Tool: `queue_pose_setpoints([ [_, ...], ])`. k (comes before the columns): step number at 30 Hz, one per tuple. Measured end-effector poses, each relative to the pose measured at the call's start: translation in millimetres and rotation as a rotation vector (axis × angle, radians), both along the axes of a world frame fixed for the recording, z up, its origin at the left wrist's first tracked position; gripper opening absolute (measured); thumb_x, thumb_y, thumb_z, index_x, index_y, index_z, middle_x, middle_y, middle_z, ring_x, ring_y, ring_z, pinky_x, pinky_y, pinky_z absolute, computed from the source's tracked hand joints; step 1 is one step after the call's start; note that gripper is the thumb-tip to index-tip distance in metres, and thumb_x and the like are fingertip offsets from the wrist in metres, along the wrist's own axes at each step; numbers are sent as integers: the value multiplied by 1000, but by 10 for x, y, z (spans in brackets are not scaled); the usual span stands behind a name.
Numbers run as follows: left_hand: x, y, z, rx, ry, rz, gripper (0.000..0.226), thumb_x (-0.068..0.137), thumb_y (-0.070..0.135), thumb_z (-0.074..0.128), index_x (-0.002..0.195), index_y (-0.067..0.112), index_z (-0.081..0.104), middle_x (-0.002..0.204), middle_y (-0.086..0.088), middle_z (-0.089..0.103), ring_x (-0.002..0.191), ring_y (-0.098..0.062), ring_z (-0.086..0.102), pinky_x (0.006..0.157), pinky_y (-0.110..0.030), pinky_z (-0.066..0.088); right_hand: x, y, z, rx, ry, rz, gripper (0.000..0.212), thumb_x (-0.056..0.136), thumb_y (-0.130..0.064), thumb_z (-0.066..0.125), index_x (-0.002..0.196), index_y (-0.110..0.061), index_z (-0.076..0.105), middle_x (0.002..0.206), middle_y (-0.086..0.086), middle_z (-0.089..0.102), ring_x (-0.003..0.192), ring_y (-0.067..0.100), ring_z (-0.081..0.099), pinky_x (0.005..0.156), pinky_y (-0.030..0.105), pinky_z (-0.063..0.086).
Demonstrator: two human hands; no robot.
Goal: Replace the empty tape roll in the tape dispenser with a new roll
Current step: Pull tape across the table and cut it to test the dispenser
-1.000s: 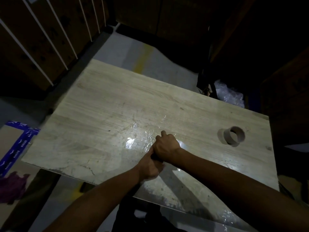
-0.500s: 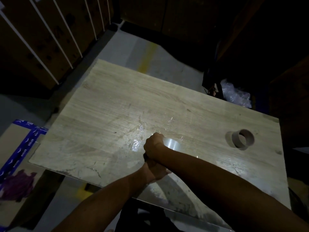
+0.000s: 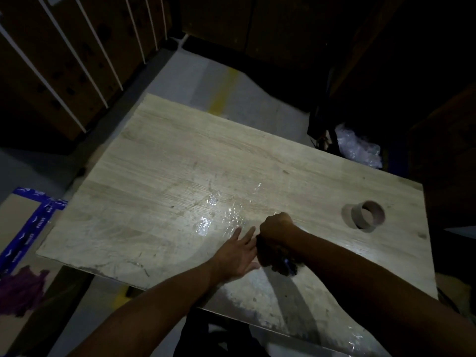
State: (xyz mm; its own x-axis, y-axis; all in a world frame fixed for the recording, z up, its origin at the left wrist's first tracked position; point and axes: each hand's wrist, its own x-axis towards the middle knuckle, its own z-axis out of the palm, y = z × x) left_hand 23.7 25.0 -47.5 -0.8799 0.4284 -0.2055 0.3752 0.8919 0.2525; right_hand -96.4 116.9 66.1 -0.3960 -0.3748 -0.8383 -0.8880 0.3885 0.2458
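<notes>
My right hand (image 3: pixel 277 226) is closed in a fist near the middle of the wooden table (image 3: pixel 180 161), gripping a dark object that looks like the tape dispenser (image 3: pixel 282 265), most of it hidden under my wrist. Just left of it, my left hand (image 3: pixel 238 249) lies flat with its fingers spread, its fingertips next to the dispenser. An empty brown cardboard tape core (image 3: pixel 367 215) lies on its side at the right of the table, well apart from both hands. Shiny clear tape (image 3: pixel 206 222) is stuck to the tabletop ahead of my hands. No new roll is visible.
The room is dim. A crumpled clear plastic bag (image 3: pixel 359 146) sits beyond the table's far right edge. A cardboard box with blue tape (image 3: pixel 28 228) and a purple cloth (image 3: pixel 20 289) lie on the floor at the left. Dark wooden panels stand behind.
My left hand has come out from under my right wrist and opened flat on the table. The clear roll that showed by my right fist half a second ago is out of sight.
</notes>
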Motion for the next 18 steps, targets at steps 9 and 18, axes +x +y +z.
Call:
queue_pose_setpoints([
  [9, -83, 49, 95, 87, -74, 170, 62, 102, 47, 24, 156, 17, 22, 165, -4, 20, 151, -25, 21, 120, -43, 21, -535, 664, -38, -135, -339, -866, 40, 82, -33, 77, 108, -4, 71, 101, 6, 71, 80, 20, 65, 79, 33, 53],
  [18, -168, 26, 119, 382, 9, 583, 49, 102, 32, 31, 131, 6, 62, 139, -11, 61, 130, -29, 53, 110, -32, 36, -447, 1331, -135, -715, -314, -1595, 44, 68, -43, 86, 83, -3, 78, 75, 9, 75, 66, 23, 67, 60, 30, 51],
])
